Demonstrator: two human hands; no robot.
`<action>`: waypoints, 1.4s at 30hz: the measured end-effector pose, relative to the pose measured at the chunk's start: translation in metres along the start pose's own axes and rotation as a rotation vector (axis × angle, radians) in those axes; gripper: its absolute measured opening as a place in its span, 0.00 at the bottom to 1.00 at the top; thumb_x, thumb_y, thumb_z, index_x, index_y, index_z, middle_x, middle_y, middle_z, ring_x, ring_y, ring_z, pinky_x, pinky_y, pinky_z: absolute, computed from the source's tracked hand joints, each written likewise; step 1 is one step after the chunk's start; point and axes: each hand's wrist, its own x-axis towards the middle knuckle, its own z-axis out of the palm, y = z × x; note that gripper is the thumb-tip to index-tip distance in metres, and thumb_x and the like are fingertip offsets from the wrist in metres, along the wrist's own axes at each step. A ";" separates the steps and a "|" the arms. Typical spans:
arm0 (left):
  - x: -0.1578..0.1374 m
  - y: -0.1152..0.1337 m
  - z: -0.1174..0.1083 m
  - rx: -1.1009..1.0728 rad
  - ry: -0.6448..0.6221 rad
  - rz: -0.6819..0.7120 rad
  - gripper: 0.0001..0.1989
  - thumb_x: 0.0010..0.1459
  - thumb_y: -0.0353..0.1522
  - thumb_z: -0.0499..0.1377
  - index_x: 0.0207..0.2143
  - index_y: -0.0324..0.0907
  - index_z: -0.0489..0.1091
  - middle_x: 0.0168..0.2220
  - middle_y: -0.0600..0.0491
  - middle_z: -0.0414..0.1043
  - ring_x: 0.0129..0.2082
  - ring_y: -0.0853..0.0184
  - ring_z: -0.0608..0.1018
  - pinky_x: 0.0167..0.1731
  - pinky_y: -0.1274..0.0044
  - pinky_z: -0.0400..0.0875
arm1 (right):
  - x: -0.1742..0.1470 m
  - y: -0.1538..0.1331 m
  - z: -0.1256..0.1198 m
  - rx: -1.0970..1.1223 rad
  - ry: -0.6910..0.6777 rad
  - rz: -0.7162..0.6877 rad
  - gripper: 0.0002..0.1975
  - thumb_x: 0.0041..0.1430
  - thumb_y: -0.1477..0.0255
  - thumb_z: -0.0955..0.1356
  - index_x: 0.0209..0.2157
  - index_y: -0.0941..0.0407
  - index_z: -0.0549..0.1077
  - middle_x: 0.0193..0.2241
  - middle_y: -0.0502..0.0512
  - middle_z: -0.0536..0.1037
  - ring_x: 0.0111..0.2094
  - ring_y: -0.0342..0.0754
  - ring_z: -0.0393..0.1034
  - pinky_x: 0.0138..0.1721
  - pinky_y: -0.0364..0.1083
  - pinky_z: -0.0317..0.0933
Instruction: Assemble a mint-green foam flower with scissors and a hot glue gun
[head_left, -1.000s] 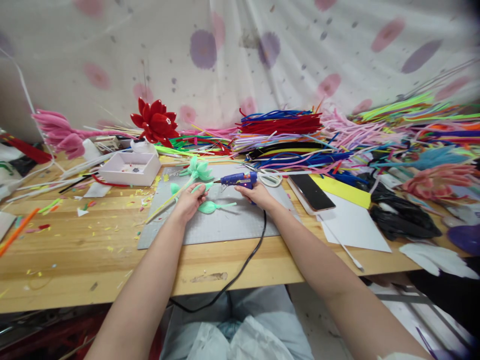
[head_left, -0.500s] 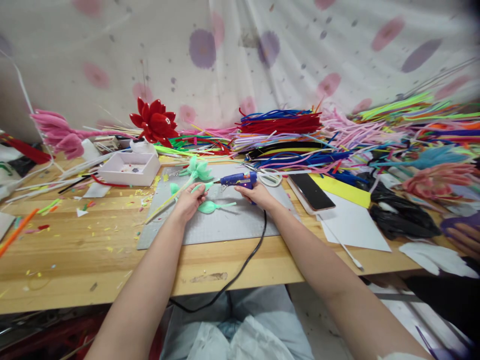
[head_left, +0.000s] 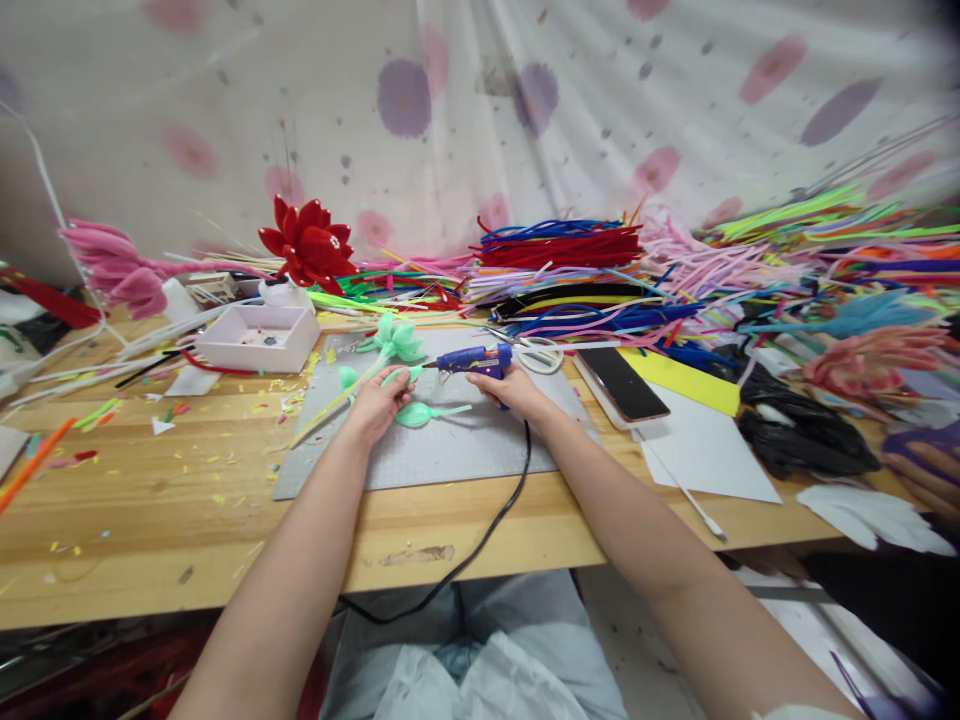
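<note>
A blue hot glue gun (head_left: 472, 360) is gripped in my right hand (head_left: 514, 390), its nozzle pointing left. Between the fingertips of my left hand (head_left: 381, 402) is a mint-green petal (head_left: 407, 376), partly covered by the fingers. The nozzle tip is at the petal's right end; whether they touch I cannot tell. Just behind my left hand lies a mint-green pipe-cleaner flower (head_left: 397, 340) with a pale yellow stem (head_left: 319, 418). Another mint-green petal (head_left: 416, 414) with a short stalk rests on the grey cutting mat (head_left: 450, 465), right of my left hand.
White-handled scissors (head_left: 541, 354) and a phone (head_left: 622, 384) lie to the right. Bundles of pipe cleaners (head_left: 562, 247) line the back. A white box (head_left: 259, 350) and a red flower (head_left: 307, 240) stand back left. The glue gun's black cord (head_left: 480, 548) hangs over the table edge. Another person's hand (head_left: 926, 470) shows far right.
The glue gun and my right hand have shifted very slightly left toward the petal. My left hand holds almost the same place.
</note>
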 end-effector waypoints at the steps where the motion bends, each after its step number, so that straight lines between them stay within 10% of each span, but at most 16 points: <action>1: 0.000 0.000 0.000 0.000 -0.001 0.003 0.11 0.40 0.29 0.66 0.27 0.37 0.68 0.22 0.57 0.66 0.23 0.76 0.68 0.20 0.84 0.60 | 0.000 0.000 0.001 -0.004 -0.010 -0.004 0.21 0.44 0.54 0.68 0.17 0.56 0.63 0.11 0.44 0.59 0.14 0.37 0.51 0.18 0.41 0.47; 42: -0.001 0.002 -0.001 -0.039 -0.008 -0.022 0.13 0.39 0.30 0.67 0.27 0.37 0.67 0.24 0.57 0.65 0.23 0.77 0.69 0.20 0.85 0.60 | 0.004 0.007 0.000 -0.033 0.055 0.021 0.21 0.43 0.53 0.68 0.18 0.56 0.62 0.11 0.44 0.60 0.14 0.37 0.51 0.18 0.41 0.48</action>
